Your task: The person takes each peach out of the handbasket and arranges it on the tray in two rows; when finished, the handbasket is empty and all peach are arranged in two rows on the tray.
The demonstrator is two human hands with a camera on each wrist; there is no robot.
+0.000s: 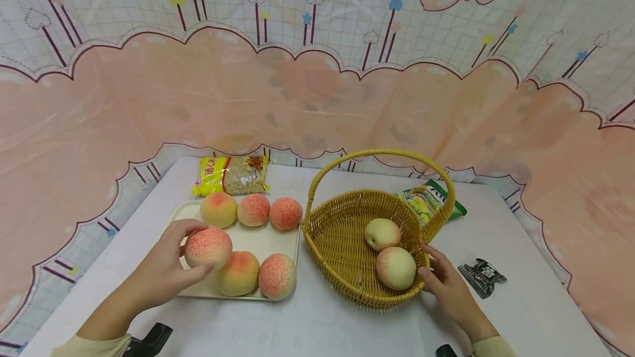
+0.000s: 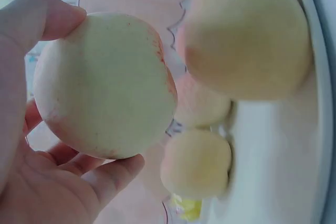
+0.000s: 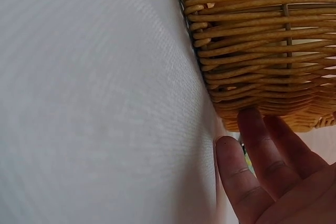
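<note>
My left hand (image 1: pixel 171 266) grips a peach (image 1: pixel 208 247) between thumb and fingers, above the left part of a cream tray (image 1: pixel 258 237). Up close in the left wrist view, that peach (image 2: pixel 107 85) shows its pale side. Several more peaches lie on the tray, among them a yellow-orange one (image 1: pixel 239 273) beside a speckled one (image 1: pixel 276 276). To the tray's right stands a woven basket (image 1: pixel 337 236) with a tall handle, holding two pale peaches (image 1: pixel 396 268). Against the basket's outer right side rest the fairly straight fingers (image 3: pixel 257 140) of my right hand (image 1: pixel 448 285).
Behind the tray lies a yellow snack packet (image 1: pixel 233 175). A green packet (image 1: pixel 429 200) is partly hidden behind the basket. At the right, a small black wrapper (image 1: pixel 482 278) lies on the white table (image 1: pixel 526 313). A patterned cloth (image 1: pixel 317 98) hangs behind.
</note>
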